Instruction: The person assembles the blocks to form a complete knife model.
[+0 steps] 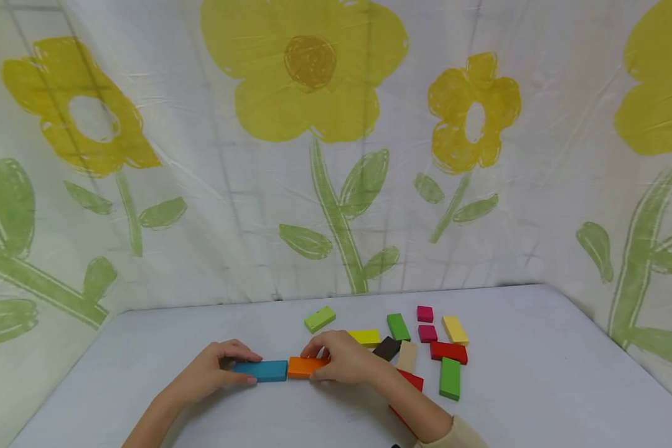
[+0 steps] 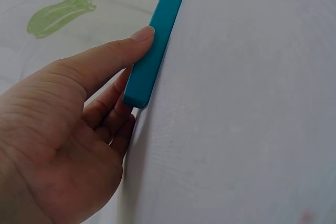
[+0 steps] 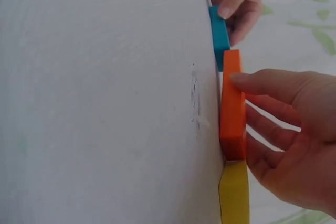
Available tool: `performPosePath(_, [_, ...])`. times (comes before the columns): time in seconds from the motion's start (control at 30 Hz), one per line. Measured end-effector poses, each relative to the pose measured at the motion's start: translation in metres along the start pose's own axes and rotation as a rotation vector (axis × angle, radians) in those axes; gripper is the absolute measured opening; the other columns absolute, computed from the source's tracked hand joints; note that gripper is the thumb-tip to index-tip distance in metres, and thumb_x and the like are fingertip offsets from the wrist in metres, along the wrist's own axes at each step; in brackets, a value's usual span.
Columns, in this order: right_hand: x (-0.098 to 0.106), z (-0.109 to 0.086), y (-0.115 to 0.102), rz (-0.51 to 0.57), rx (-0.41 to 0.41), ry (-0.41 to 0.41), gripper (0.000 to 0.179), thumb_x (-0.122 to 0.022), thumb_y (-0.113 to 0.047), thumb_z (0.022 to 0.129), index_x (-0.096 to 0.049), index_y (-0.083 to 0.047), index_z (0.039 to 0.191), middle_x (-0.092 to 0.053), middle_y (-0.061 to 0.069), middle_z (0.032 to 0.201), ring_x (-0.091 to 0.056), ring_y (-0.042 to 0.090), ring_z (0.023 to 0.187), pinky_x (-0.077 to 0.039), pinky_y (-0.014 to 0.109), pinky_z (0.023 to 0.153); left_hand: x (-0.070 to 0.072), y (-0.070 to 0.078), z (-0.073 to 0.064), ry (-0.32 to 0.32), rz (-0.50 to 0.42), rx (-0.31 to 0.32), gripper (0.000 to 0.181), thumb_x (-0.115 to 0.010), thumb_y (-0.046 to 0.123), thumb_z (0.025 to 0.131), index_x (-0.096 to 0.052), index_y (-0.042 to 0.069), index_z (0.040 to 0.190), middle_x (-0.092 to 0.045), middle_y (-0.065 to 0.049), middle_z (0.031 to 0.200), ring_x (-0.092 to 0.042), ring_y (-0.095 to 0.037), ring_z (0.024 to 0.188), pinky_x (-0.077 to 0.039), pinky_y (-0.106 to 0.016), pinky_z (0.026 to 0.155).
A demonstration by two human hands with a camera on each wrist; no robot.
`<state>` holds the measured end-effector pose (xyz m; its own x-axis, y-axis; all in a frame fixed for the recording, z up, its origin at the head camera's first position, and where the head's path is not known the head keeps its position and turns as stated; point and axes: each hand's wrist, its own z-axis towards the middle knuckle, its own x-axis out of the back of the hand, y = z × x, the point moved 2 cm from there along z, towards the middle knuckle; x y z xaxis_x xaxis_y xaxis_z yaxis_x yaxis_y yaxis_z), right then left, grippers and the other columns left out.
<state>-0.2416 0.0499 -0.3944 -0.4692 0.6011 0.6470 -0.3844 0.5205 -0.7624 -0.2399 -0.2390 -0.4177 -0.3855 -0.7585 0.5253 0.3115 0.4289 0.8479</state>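
Note:
My left hand point(image 1: 204, 372) pinches a blue block point(image 1: 271, 371) between thumb and fingers, gripping its left half as the block lies flat on the table. The thumb lies along the near side in the left wrist view. Just to the right, an orange block point(image 1: 298, 368) lies in line with the blue one, their short ends close together. My right hand point(image 1: 344, 359) holds the orange block between thumb and fingers, covering its right end in the head view. Behind the right hand lies a yellow block point(image 1: 368, 338).
Several loose blocks are scattered on the right of the white table point(image 1: 515, 373): lime point(image 1: 320, 319), green point(image 1: 450, 378), red point(image 1: 449, 353), magenta point(image 1: 425, 313), dark brown point(image 1: 386, 349) and beige point(image 1: 407, 356). The right forearm passes over red ones. A flower-print curtain point(image 1: 246, 218) hangs behind.

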Motion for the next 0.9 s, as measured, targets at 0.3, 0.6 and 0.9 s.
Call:
performPosePath(0.3, [-0.0026, 0.0003, 0.0008, 0.006, -0.018, -0.008, 0.026, -0.083, -0.006, 0.089, -0.079, -0.008, 0.115, -0.073, -0.004, 0.104, -0.057, 0.008, 0.089, -0.051, 0.021, 0.079, -0.0011, 0.0002, -0.0005, 0.003, -0.018, -0.013, 0.03, -0.085, 0.015, 0.089, -0.08, 0.007, 0.117, -0.072, -0.007, 0.113, -0.058, -0.008, 0.103, -0.047, -0.023, 0.09])
performPosePath(0.6, [-0.0026, 0.0006, 0.001, -0.006, -0.018, -0.009, 0.025, -0.082, -0.005, 0.09, -0.079, -0.008, 0.114, -0.073, -0.004, 0.104, -0.056, 0.009, 0.09, -0.051, 0.022, 0.083, -0.0034, 0.003, -0.0008, 0.017, -0.007, -0.005, 0.029, -0.085, 0.016, 0.089, -0.08, 0.007, 0.117, -0.072, -0.007, 0.113, -0.058, -0.008, 0.104, -0.047, -0.023, 0.091])
performPosePath(0.9, [0.0004, -0.0009, 0.0, 0.004, -0.021, -0.012, 0.025, -0.083, -0.005, 0.09, -0.079, -0.007, 0.114, -0.074, -0.002, 0.104, -0.056, 0.009, 0.09, -0.051, 0.022, 0.082, -0.0055, 0.0041, 0.0006, 0.02, -0.005, 0.022, 0.03, -0.085, 0.017, 0.089, -0.08, 0.007, 0.117, -0.072, -0.007, 0.114, -0.058, -0.009, 0.105, -0.047, -0.023, 0.091])
